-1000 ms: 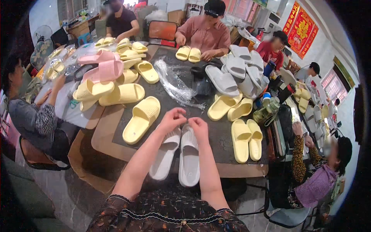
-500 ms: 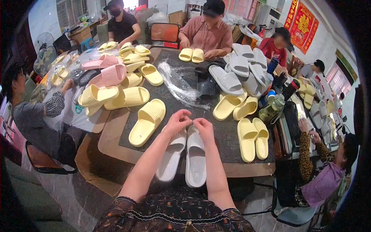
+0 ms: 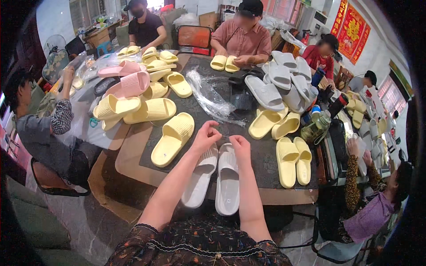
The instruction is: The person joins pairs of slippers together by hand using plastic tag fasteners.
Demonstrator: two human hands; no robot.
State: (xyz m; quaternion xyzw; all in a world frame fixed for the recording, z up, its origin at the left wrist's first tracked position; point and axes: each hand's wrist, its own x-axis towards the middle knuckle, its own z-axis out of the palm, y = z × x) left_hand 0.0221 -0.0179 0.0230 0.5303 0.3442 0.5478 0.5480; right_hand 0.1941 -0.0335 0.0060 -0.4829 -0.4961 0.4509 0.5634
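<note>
A red poster (image 3: 353, 30) at the upper right bears one large gold character, with smaller gold marks on the red strip (image 3: 360, 45) beside it. A small pale label (image 3: 228, 201) sits on the heel of the right-hand gray slipper (image 3: 228, 179); the nearest yellow slipper (image 3: 171, 141) left of it seems to carry a similar sticker (image 3: 165, 155), too tiny to read surely.

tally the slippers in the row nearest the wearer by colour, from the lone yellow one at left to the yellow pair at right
Yellow slippers: 3
Grey slippers: 2
Total: 5
</note>
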